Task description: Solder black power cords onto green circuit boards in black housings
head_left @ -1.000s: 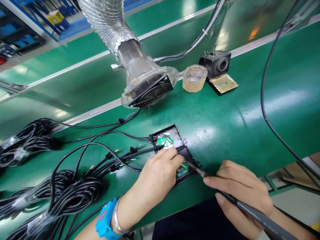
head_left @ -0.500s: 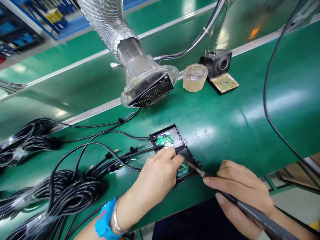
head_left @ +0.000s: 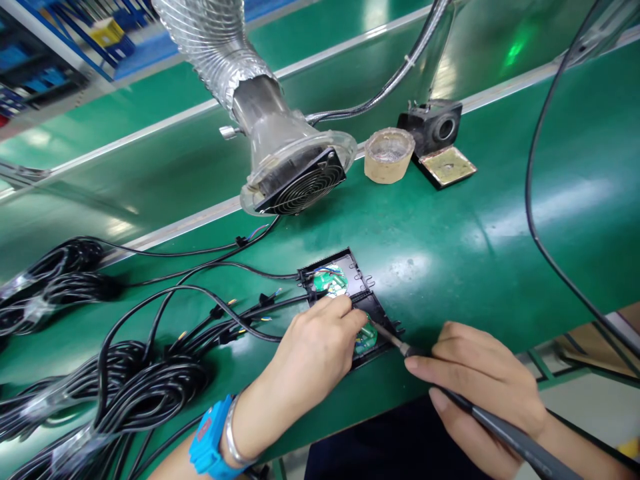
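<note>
My right hand (head_left: 483,383) is closed round a soldering iron (head_left: 515,437), whose tip points left onto a green circuit board (head_left: 367,340). That board lies in the near one of two black plastic housings (head_left: 381,312). Over its upper left edge, my left hand (head_left: 317,340) has its fingers pressed together close to the tip. Whatever they pinch is hidden beneath them. In the far housing sits another green board (head_left: 327,283) with coloured wires. Black cables (head_left: 290,301) run into both housings from the left.
Coiled black cables (head_left: 150,387) cover the left of the green bench. A fume extractor hood (head_left: 300,180) hangs beyond the housings. At the back stand a tan pot (head_left: 387,167) and an iron stand with sponge (head_left: 447,165). A black cord (head_left: 537,233) arcs down the right side.
Both hands and the soldering iron hold almost the same position. The coloured light reflected at the upper right has turned from orange to green.
</note>
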Demonstrator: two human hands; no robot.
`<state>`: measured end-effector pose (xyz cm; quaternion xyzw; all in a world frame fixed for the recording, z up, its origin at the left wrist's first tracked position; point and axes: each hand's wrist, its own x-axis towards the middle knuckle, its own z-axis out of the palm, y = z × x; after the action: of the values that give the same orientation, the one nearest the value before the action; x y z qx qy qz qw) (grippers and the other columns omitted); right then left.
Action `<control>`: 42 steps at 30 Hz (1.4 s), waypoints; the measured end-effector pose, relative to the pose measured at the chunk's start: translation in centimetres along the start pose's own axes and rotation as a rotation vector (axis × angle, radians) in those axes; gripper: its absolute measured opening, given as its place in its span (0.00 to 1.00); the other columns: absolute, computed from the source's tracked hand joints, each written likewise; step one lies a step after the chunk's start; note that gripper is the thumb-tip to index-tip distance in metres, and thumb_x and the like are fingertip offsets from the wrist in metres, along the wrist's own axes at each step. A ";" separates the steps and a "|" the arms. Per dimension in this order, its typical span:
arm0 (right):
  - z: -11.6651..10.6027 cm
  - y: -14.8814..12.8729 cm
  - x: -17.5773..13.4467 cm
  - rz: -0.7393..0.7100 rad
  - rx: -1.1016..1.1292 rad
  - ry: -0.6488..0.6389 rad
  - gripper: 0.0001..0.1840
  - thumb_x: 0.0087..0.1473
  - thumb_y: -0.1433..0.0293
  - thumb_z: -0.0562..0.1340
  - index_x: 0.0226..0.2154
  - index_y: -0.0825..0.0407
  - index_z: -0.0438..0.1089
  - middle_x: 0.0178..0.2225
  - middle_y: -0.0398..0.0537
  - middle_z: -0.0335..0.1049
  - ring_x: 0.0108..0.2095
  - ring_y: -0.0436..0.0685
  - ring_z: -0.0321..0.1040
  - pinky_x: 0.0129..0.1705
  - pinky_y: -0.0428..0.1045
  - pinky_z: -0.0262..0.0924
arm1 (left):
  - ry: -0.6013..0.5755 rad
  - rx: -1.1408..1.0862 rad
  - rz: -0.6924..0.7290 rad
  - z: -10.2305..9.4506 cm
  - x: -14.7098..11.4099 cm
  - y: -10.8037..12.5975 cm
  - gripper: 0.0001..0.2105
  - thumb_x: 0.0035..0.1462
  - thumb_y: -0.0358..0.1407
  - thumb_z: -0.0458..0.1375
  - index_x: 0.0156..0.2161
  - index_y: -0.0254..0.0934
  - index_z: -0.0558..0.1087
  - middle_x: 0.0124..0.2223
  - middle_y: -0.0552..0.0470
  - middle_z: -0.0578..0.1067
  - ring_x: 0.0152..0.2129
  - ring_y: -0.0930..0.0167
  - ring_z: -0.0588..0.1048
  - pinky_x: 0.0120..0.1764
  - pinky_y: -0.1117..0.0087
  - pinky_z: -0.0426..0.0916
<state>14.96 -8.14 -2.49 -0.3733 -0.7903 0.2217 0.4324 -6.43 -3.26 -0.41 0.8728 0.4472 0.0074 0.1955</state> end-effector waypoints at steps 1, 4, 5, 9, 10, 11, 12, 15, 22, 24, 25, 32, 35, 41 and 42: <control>0.0 0.0 0.1 -0.003 -0.002 -0.001 0.16 0.47 0.80 0.54 0.38 0.57 0.72 0.27 0.49 0.66 0.27 0.52 0.64 0.30 0.52 0.62 | 0.000 -0.003 0.001 0.0 0.0 0.0 0.11 0.61 0.26 0.48 0.38 0.38 0.73 0.32 0.53 0.67 0.30 0.69 0.66 0.32 0.69 0.64; 0.0 -0.1 0.2 -0.029 -0.011 -0.012 0.17 0.46 0.80 0.53 0.38 0.58 0.72 0.27 0.50 0.66 0.27 0.53 0.63 0.28 0.52 0.62 | 0.007 -0.014 0.006 0.1 0.0 -0.1 0.12 0.61 0.26 0.48 0.39 0.38 0.73 0.31 0.53 0.67 0.30 0.69 0.66 0.33 0.69 0.65; 0.0 -0.2 0.2 -0.038 -0.016 -0.016 0.18 0.46 0.80 0.53 0.39 0.58 0.72 0.27 0.50 0.66 0.27 0.53 0.63 0.28 0.52 0.62 | 0.011 -0.020 0.008 0.1 0.0 -0.2 0.12 0.61 0.26 0.48 0.39 0.38 0.73 0.31 0.52 0.67 0.31 0.69 0.66 0.33 0.69 0.65; 0.1 -0.3 -0.1 -0.042 -0.047 -0.012 0.17 0.47 0.81 0.54 0.39 0.57 0.72 0.26 0.49 0.66 0.26 0.52 0.63 0.28 0.52 0.62 | 0.033 -0.028 0.024 0.3 -0.1 -0.3 0.12 0.61 0.26 0.49 0.40 0.39 0.74 0.31 0.52 0.68 0.30 0.70 0.67 0.33 0.69 0.65; 0.1 -0.3 -0.2 -0.047 -0.055 -0.013 0.17 0.46 0.81 0.54 0.38 0.57 0.72 0.26 0.48 0.66 0.26 0.52 0.63 0.27 0.51 0.62 | 0.038 -0.027 0.028 0.3 -0.2 -0.3 0.12 0.61 0.26 0.49 0.40 0.39 0.74 0.31 0.52 0.68 0.30 0.70 0.67 0.32 0.69 0.65; 0.2 -0.3 -0.3 -0.054 -0.064 -0.019 0.17 0.46 0.81 0.54 0.38 0.57 0.72 0.25 0.48 0.66 0.26 0.52 0.63 0.27 0.51 0.61 | 0.040 -0.025 0.030 0.3 -0.2 -0.3 0.12 0.61 0.26 0.49 0.41 0.39 0.74 0.31 0.53 0.68 0.29 0.70 0.67 0.32 0.69 0.65; 0.2 -0.3 -0.4 -0.068 -0.075 -0.027 0.17 0.45 0.82 0.55 0.38 0.58 0.72 0.25 0.48 0.66 0.26 0.52 0.63 0.27 0.51 0.61 | 0.043 -0.022 0.031 0.3 -0.2 -0.3 0.12 0.61 0.26 0.50 0.41 0.39 0.75 0.30 0.53 0.68 0.29 0.70 0.67 0.32 0.69 0.65; 0.3 -0.1 -0.7 -0.122 -0.101 -0.045 0.17 0.44 0.81 0.55 0.37 0.59 0.71 0.24 0.49 0.66 0.26 0.53 0.62 0.27 0.52 0.61 | 0.039 -0.019 0.029 0.3 -0.2 -0.3 0.12 0.61 0.26 0.50 0.41 0.40 0.75 0.31 0.53 0.68 0.29 0.69 0.67 0.32 0.69 0.66; 0.4 -0.2 -0.9 -0.063 -0.101 0.045 0.17 0.45 0.82 0.56 0.39 0.58 0.71 0.26 0.49 0.66 0.28 0.53 0.63 0.30 0.53 0.63 | 0.026 -0.008 0.026 0.2 -0.1 -0.4 0.12 0.61 0.27 0.50 0.41 0.40 0.75 0.31 0.52 0.68 0.30 0.69 0.67 0.33 0.69 0.66; 0.3 -0.3 -0.8 -0.042 -0.106 0.062 0.16 0.46 0.81 0.56 0.38 0.57 0.71 0.26 0.48 0.66 0.28 0.53 0.64 0.32 0.53 0.65 | 0.027 -0.006 0.027 0.3 -0.1 -0.4 0.12 0.61 0.27 0.50 0.41 0.39 0.75 0.31 0.52 0.68 0.30 0.69 0.67 0.33 0.69 0.66; 0.2 -0.4 -0.7 -0.040 -0.103 0.062 0.16 0.47 0.81 0.56 0.38 0.57 0.71 0.26 0.48 0.66 0.28 0.52 0.64 0.32 0.53 0.65 | 0.026 -0.006 0.027 0.3 -0.1 -0.4 0.12 0.61 0.27 0.50 0.41 0.39 0.75 0.31 0.52 0.68 0.30 0.69 0.67 0.33 0.69 0.66; 0.5 -0.1 -0.3 -0.067 -0.065 0.052 0.16 0.46 0.80 0.54 0.38 0.57 0.71 0.26 0.48 0.66 0.26 0.52 0.64 0.30 0.52 0.64 | 0.038 -0.004 0.032 0.4 -0.3 -0.5 0.12 0.61 0.27 0.50 0.40 0.39 0.75 0.31 0.52 0.68 0.30 0.70 0.67 0.33 0.69 0.66; 0.7 -0.1 -0.3 -0.073 -0.053 0.047 0.17 0.46 0.80 0.54 0.38 0.57 0.71 0.26 0.48 0.66 0.25 0.52 0.64 0.29 0.52 0.63 | 0.037 -0.005 0.032 0.4 -0.3 -0.4 0.12 0.61 0.27 0.50 0.41 0.39 0.75 0.31 0.52 0.68 0.30 0.70 0.67 0.33 0.70 0.66; 0.8 -0.2 -0.5 -0.041 -0.029 0.052 0.16 0.46 0.81 0.54 0.37 0.57 0.72 0.25 0.49 0.66 0.26 0.53 0.64 0.29 0.52 0.63 | 0.028 -0.009 0.022 0.4 -0.1 -0.4 0.12 0.61 0.26 0.50 0.40 0.39 0.75 0.32 0.52 0.69 0.30 0.70 0.67 0.32 0.69 0.66; 0.8 -0.2 -0.5 -0.041 -0.027 0.053 0.17 0.46 0.80 0.54 0.37 0.57 0.72 0.25 0.49 0.66 0.25 0.52 0.64 0.29 0.52 0.63 | 0.028 -0.014 0.022 0.4 -0.1 -0.4 0.12 0.60 0.26 0.50 0.40 0.39 0.75 0.32 0.52 0.69 0.30 0.69 0.68 0.33 0.69 0.66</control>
<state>14.33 -8.68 -3.02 -0.3684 -0.7890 0.1922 0.4525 -6.73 -3.23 -0.88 0.8760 0.4403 0.0250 0.1951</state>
